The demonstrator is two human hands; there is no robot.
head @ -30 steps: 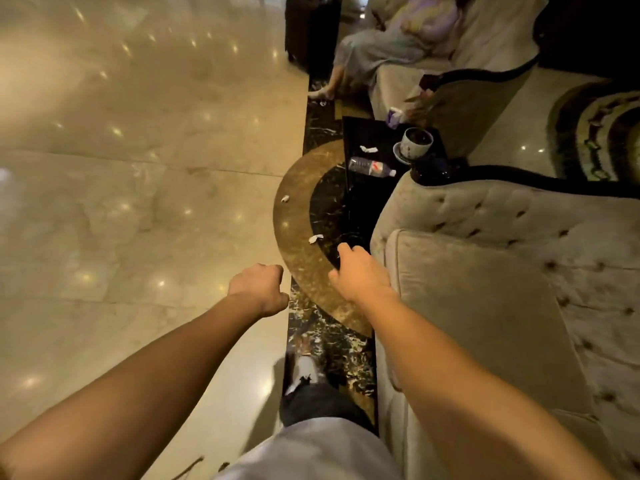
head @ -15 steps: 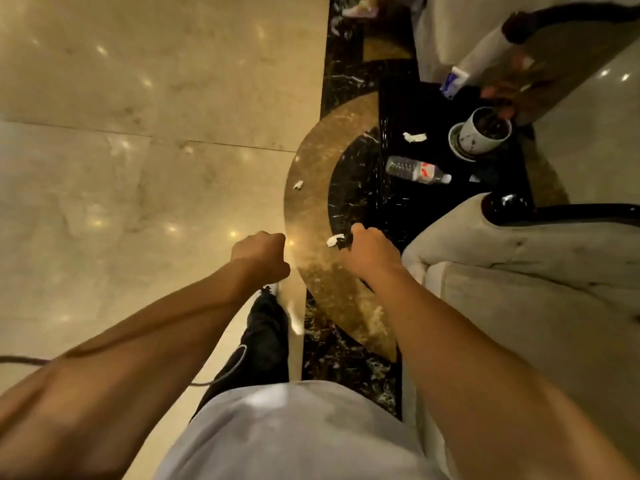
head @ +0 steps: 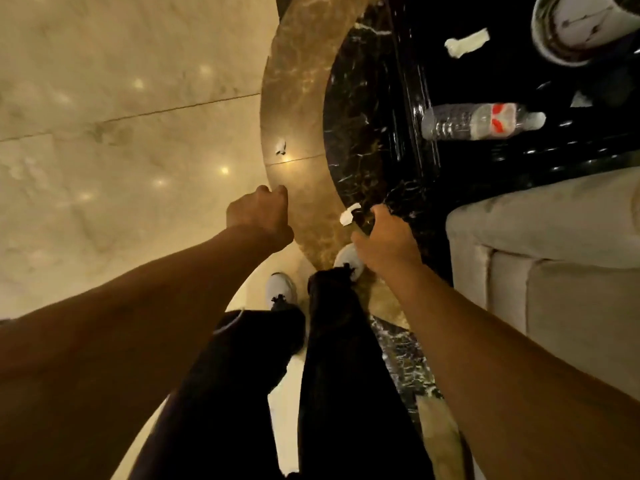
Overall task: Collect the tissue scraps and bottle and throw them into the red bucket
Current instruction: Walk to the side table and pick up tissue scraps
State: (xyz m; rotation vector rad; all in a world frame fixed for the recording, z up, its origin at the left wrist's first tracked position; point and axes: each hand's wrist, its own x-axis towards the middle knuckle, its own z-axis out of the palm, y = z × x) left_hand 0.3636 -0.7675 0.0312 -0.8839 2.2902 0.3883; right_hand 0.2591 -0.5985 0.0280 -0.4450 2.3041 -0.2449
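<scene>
A small white tissue scrap (head: 346, 215) lies at the seam of the brown and black floor marble, right at the fingertips of my right hand (head: 384, 239). The fingers curl down and are hidden behind the hand, so a grip cannot be seen. My left hand (head: 259, 216) hovers as a closed fist with nothing visible in it. Another tissue scrap (head: 280, 147) sits on the brown marble arc farther ahead. On the low black table (head: 485, 174) lie a third tissue scrap (head: 465, 43) and a clear plastic bottle (head: 481, 121) on its side. No red bucket is in view.
A white cup (head: 571, 29) stands at the table's far right. A beige tufted armchair (head: 554, 258) borders the table and my right arm. My white shoes (head: 280, 286) stand on the floor below my hands. Pale marble floor (head: 121, 168) spreads to the left.
I have bent down and moved closer, so the floor and table fill the view. My right hand has come down to the nearest scrap. My left fist has stayed closed.
</scene>
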